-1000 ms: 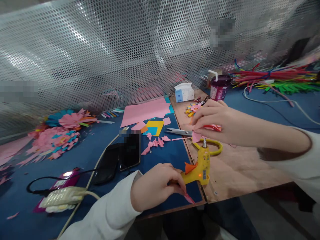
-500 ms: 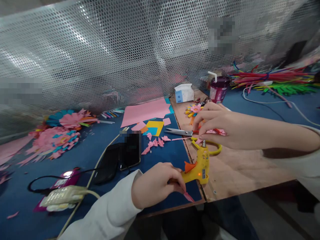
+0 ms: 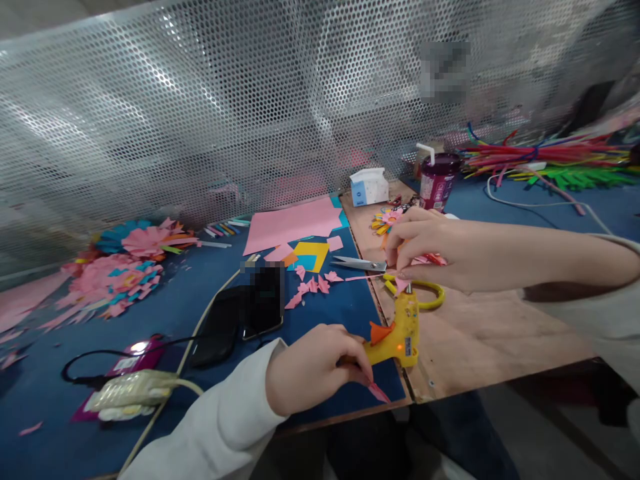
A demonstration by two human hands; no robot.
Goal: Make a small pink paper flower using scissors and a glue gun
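My left hand is closed round the handle of a yellow glue gun with an orange trigger and a lit orange light. A folded pink paper strip sticks out below its fingers. Above the nozzle, my right hand pinches a small pink paper piece, which is close to the metal tip; whether they touch I cannot tell. Beneath that hand lie scissors with yellow handles, partly hidden. Small folded pink paper pieces lie to the left, near a yellow paper scrap.
Two dark phones and a power strip with cables lie on the left. Paper flowers stand behind them. At the back are pink sheets, a tissue pack, a purple cup and colourful pipe cleaners, before a perforated metal screen.
My right hand has shifted slightly, and the pink paper piece in its fingers now shows next to the nozzle. My left hand and the glue gun stay almost still.
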